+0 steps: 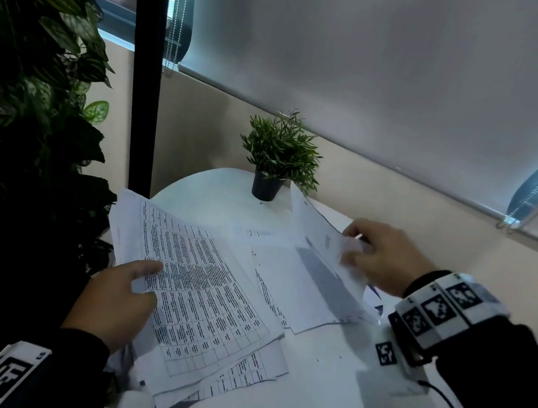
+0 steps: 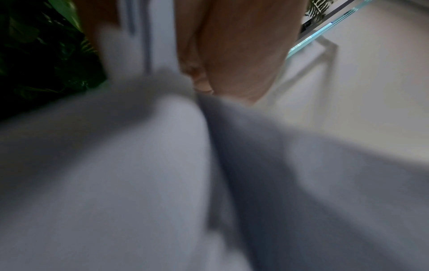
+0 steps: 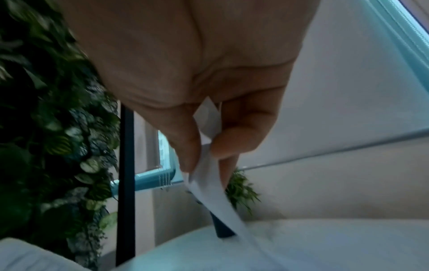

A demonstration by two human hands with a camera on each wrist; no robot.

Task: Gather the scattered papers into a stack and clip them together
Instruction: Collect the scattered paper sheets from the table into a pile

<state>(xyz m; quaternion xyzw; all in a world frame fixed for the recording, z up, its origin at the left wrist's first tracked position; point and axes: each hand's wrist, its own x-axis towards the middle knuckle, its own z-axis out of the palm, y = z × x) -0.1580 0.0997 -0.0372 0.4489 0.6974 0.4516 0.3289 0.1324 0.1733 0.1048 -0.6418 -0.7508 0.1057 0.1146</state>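
Note:
Printed papers lie spread over a white round table. My left hand holds a loose stack of printed sheets at its left edge, thumb on top, the stack raised off the table. The left wrist view shows only blurred paper under the fingers. My right hand pinches the edge of a white sheet and lifts it off other papers lying flat; in the right wrist view thumb and fingers squeeze that sheet. No clip is visible.
A small potted plant in a black pot stands at the table's far side, close behind the lifted sheet. A wall of leafy plants and a black post lie to the left. A window blind hangs behind.

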